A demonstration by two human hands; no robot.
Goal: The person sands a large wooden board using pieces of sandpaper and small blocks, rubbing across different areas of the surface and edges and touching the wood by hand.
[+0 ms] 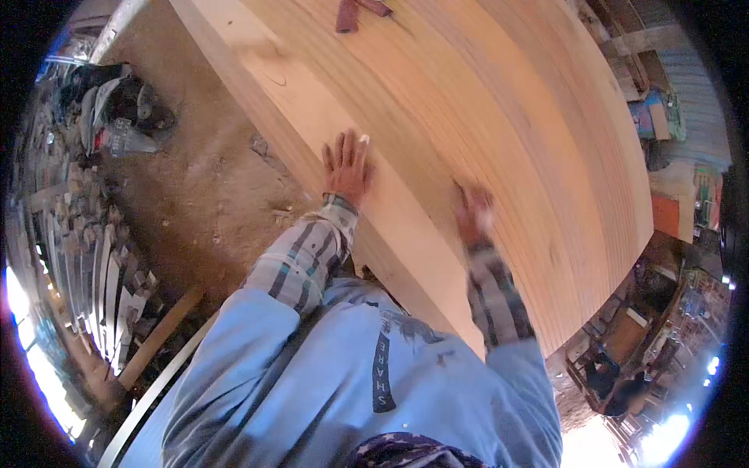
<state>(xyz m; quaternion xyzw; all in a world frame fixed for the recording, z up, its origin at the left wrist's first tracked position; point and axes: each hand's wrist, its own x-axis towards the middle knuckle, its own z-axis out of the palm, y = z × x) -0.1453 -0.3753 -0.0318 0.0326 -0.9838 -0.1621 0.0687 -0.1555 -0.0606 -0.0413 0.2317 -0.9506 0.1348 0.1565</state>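
A wide pale wooden panel (546,156) with visible grain fills the middle of the view. My left hand (347,168) lies flat on its lighter left strip, fingers stretched out, with a white patch on one fingertip. Over the panel to the right, my right hand (474,214) is smeared by motion; its fingers are bent in some way, and whether it holds anything is hard to make out. A small dark edge shows beside its fingertips. Folded reddish-brown strips, apparently sandpaper (349,15), lie on the panel's far part.
A motorbike (129,117) stands at the left on the dirt floor (203,156). Many wood offcuts (86,242) are stacked along the left side. To the right are an orange-fronted box (665,214) and cluttered shelves. Another person (624,398) is at the lower right.
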